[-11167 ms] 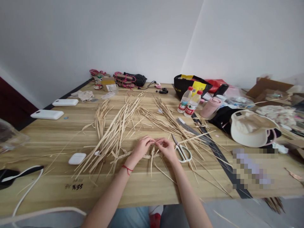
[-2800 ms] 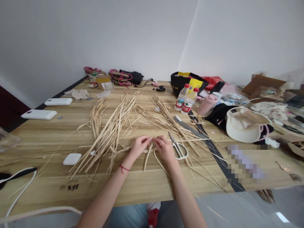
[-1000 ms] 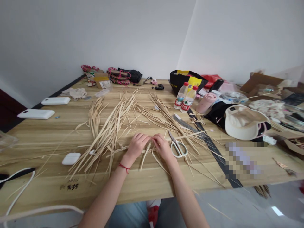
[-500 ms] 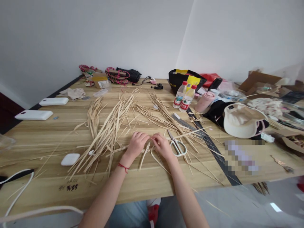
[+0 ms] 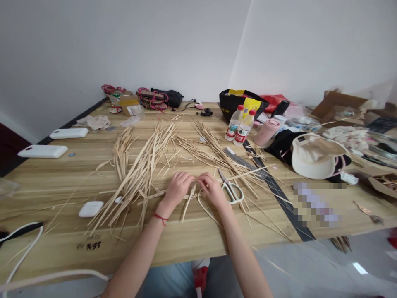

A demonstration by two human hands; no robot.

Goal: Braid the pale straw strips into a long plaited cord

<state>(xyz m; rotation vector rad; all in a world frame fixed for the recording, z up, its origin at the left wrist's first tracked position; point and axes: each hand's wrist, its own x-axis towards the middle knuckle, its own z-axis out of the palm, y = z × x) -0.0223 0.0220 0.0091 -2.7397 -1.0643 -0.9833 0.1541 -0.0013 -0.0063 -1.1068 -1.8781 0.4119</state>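
Observation:
A braided straw strip (image 5: 156,193) lies across the table in front of me, partly hidden under my hands. My left hand (image 5: 179,187) is closed in a pinch on a straw strand of the braid. Close against it, my right hand (image 5: 211,188) pinches at the same spot, fingertips nearly touching the left ones. A loose straw end (image 5: 187,207) hangs down toward me between the hands. Scissors with white-green handles (image 5: 232,192) lie just right of my right hand, blades pointing away. Bundles of dry straw strips (image 5: 149,155) spread beyond my left hand, others (image 5: 214,145) beyond the right.
Two water bottles (image 5: 243,128), a pink tumbler (image 5: 267,132) and a cream cap (image 5: 319,157) stand or lie at the right. A black bag (image 5: 229,105) is behind them. White power banks (image 5: 43,151) and a white earbud case (image 5: 91,209) lie at the left.
The view has shifted very slightly. Both hands stay pinched together at the braid, with no other visible change.

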